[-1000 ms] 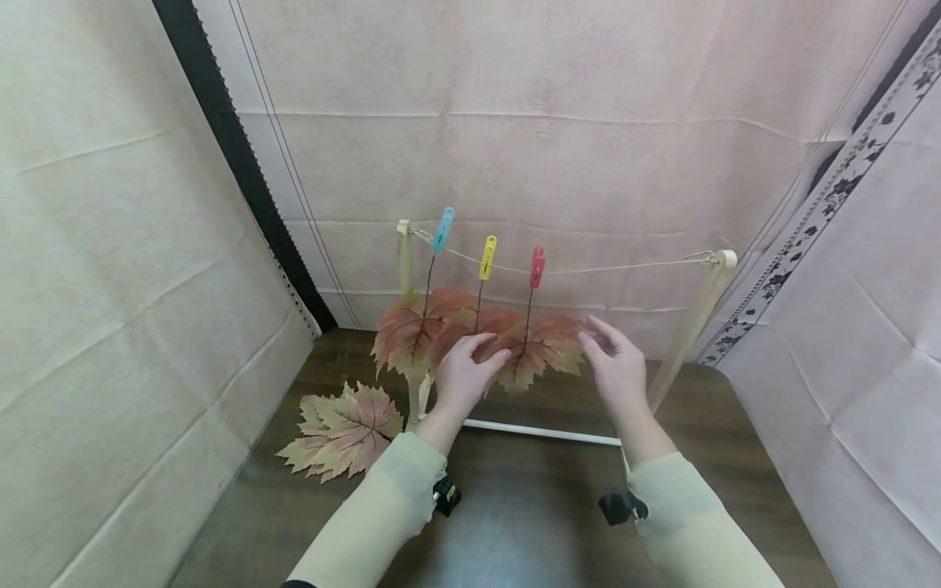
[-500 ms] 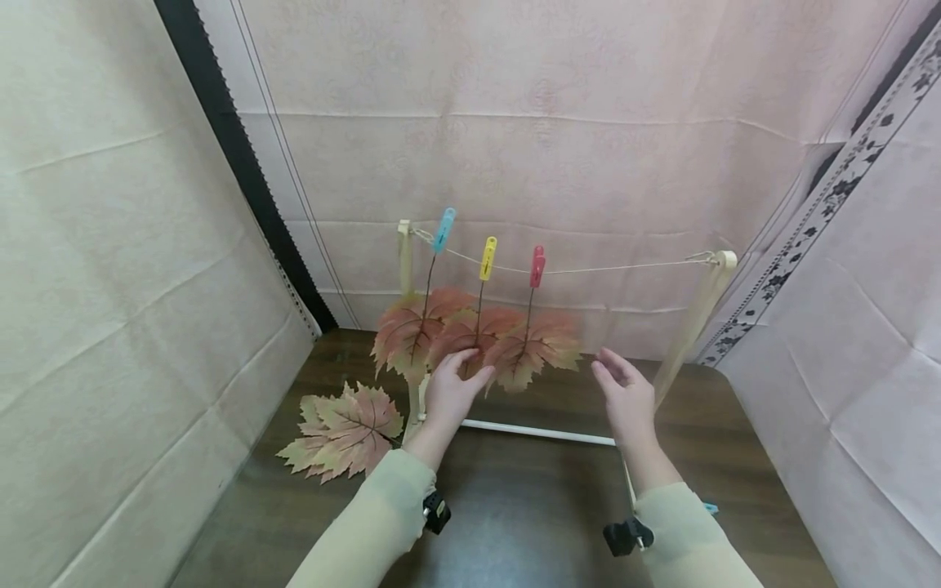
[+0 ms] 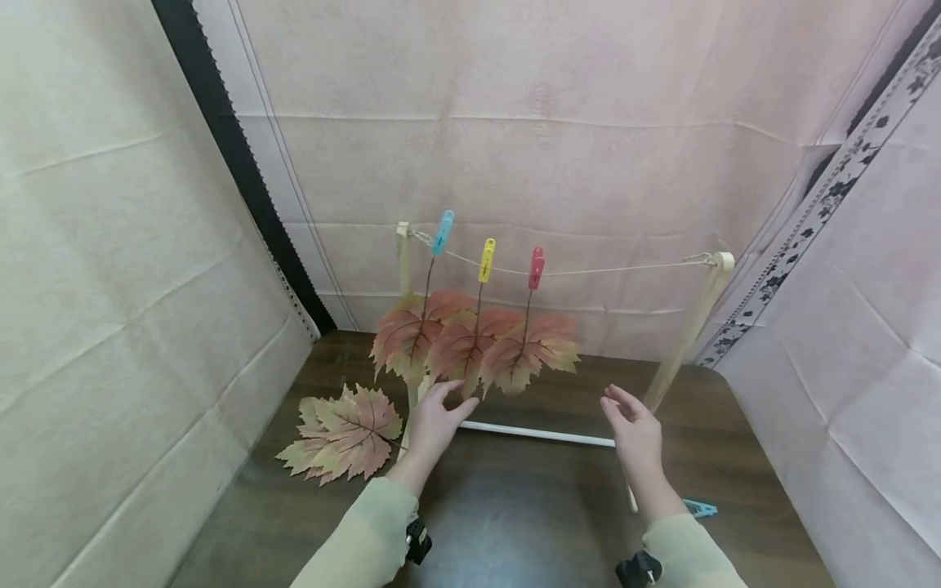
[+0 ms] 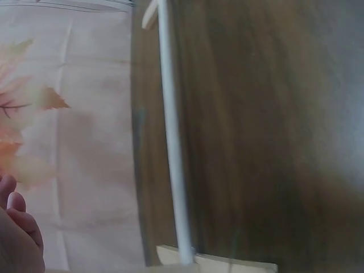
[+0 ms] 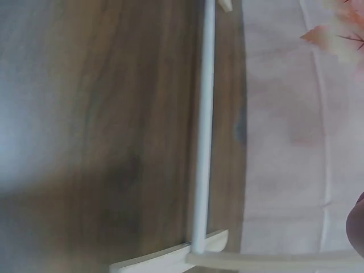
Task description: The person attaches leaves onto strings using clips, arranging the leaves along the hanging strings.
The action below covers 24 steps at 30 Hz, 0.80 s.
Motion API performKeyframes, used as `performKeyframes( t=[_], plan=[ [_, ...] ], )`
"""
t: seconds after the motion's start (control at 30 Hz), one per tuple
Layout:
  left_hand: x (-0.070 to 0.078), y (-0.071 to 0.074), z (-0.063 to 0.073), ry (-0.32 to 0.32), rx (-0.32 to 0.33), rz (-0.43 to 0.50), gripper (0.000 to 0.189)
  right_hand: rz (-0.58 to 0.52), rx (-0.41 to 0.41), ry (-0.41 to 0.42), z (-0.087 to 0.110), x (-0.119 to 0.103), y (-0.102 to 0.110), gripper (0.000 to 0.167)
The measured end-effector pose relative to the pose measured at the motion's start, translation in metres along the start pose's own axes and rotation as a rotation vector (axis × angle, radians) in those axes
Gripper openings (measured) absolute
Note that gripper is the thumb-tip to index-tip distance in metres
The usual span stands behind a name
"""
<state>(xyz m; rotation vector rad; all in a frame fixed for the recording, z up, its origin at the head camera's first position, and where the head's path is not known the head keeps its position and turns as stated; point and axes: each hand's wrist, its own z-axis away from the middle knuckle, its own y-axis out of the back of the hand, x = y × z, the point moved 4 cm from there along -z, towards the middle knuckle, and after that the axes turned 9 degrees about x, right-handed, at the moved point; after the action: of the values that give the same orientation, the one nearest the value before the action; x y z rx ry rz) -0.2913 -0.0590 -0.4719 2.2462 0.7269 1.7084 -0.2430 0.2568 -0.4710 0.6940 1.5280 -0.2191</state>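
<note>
From the white line point(image 3: 625, 269), toward the desk's point(image 3: 515, 506) far edge, three stems hang in clips: first leaf point(image 3: 408, 339) under the blue clip point(image 3: 443, 233), middle leaf point(image 3: 465, 345) under the yellow clip point(image 3: 487, 260), third leaf point(image 3: 531, 358) under the red clip point(image 3: 537, 268), neighbouring margins meeting or overlapping. The left hand point(image 3: 432, 423) stands at the middle leaf's lower edge, thumb and fingers moderately wide; contact cannot be told. The right hand point(image 3: 636, 437) stands just beside the right post point(image 3: 691, 327), thumb and fingers narrowly parted. Broad room separates the hands above the white bar point(image 3: 544, 434); a long stretch of line runs from red clip to right post. A loose leaf point(image 3: 345, 433) lies just beside the desk's left edge; a spare clip point(image 3: 700, 509), also blue, lies near its right edge
</note>
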Motion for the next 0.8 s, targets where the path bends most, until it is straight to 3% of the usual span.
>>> performKeyframes(
  t=[0.13, 0.4, 0.67, 0.8],
  plan=[
    [-0.012, 0.001, 0.005, 0.009, -0.018, -0.007, 0.046, 0.014, 0.005, -0.02, 0.005, 0.012, 0.007, 0.051],
    [-0.038, 0.007, 0.009, -0.036, -0.01, -0.057, 0.042, 0.08, -0.008, -0.075, 0.011, 0.045, 0.025, 0.055],
    [-0.057, 0.012, 0.012, 0.035, -0.059, -0.095, 0.043, 0.121, 0.026, -0.092, 0.012, 0.065, 0.038, 0.058],
    [-0.065, 0.015, 0.015, 0.016, -0.052, -0.102, 0.041, 0.155, 0.022, -0.099, 0.013, 0.073, 0.043, 0.062]
  ],
)
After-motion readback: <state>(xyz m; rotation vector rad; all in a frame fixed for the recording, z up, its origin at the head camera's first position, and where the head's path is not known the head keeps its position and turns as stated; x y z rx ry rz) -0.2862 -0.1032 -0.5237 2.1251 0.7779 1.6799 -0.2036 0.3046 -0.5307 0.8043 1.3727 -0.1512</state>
